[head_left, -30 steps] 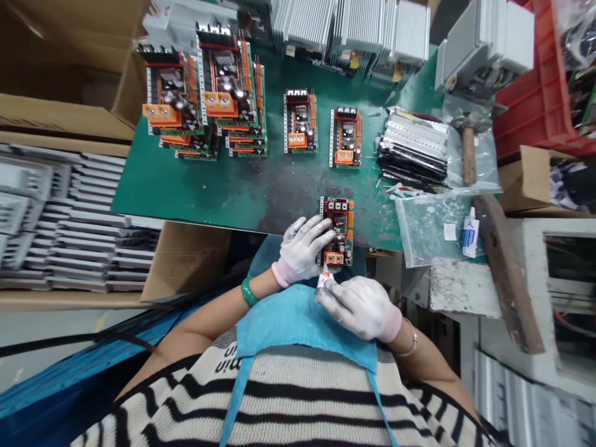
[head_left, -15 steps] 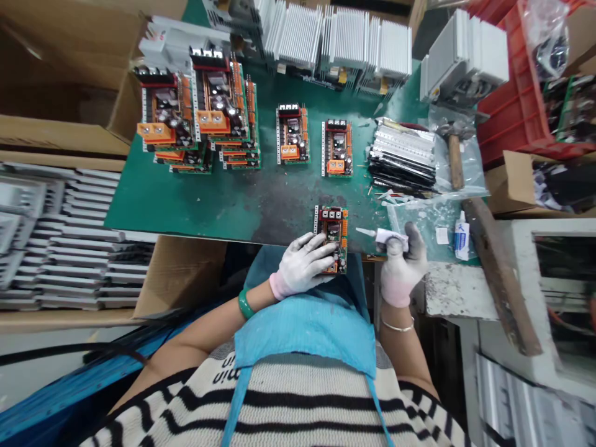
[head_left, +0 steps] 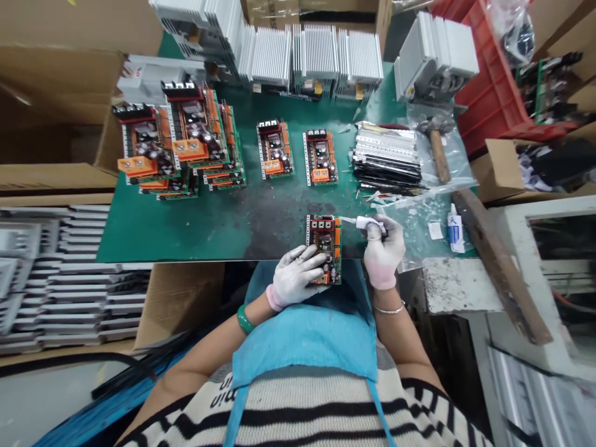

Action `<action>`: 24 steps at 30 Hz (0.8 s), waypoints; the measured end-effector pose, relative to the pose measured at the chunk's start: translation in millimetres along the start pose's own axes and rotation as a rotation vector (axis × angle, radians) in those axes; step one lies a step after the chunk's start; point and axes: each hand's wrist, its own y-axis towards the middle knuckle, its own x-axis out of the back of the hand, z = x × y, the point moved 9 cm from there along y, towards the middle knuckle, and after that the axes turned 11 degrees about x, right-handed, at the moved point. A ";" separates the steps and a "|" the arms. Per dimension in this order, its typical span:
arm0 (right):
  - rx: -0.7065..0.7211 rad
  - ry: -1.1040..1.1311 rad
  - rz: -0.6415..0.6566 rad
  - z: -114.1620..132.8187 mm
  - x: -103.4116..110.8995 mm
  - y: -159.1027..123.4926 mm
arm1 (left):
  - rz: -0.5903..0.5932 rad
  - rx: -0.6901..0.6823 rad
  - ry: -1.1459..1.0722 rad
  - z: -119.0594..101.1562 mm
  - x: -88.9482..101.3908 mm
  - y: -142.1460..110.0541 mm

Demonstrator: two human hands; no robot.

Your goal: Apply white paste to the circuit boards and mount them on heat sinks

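A circuit board [head_left: 327, 239] with orange and black terminal blocks lies at the table's front edge, its near end sticking out over the edge. My left hand [head_left: 298, 276], in a white glove with grey-stained fingertips, holds it by the lower left, fingers across its face; the thumb is not clearly seen. In my gloved right hand [head_left: 385, 248] is a small white glue tube [head_left: 366, 222], gripped between thumb and fingers. Its long thin nozzle points left, the tip at the board's upper right corner. Two similar boards, a middle board [head_left: 275, 149] and a right one [head_left: 321, 157], lie beyond.
Stacked circuit boards [head_left: 195, 130] stand at the left. Finned heat sinks [head_left: 315, 53] line the back. To the right are metal and black strips [head_left: 388, 155], a hammer [head_left: 438, 152], a second glue bottle [head_left: 455, 231], a wooden bar [head_left: 503, 267] and a red crate [head_left: 493, 93].
My right hand has moved left with the glue tube, bringing the nozzle tip to the board's upper right corner. My left hand stays on the board. The camera view has shifted slightly.
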 end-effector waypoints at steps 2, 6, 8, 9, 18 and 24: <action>0.001 0.002 0.008 0.2 -0.7 0.5 | -0.009 -0.001 -0.002 -0.7 1.3 0.5; 0.002 0.014 0.020 -0.4 -1.3 -0.1 | -0.027 -0.008 -0.013 -2.1 4.1 1.8; 0.003 0.018 0.023 -0.8 -0.7 -1.1 | -0.024 -0.009 -0.014 -2.2 3.9 2.1; 0.001 0.022 0.026 -1.2 -0.6 -1.7 | -0.025 -0.010 -0.016 -2.2 3.9 2.1; -0.002 0.017 0.048 -2.9 3.1 -6.0 | 0.007 -0.005 -0.043 1.2 -1.0 -1.4; 0.042 0.003 0.036 0.4 3.9 -8.0 | -0.038 -0.012 -0.045 -1.0 4.2 1.1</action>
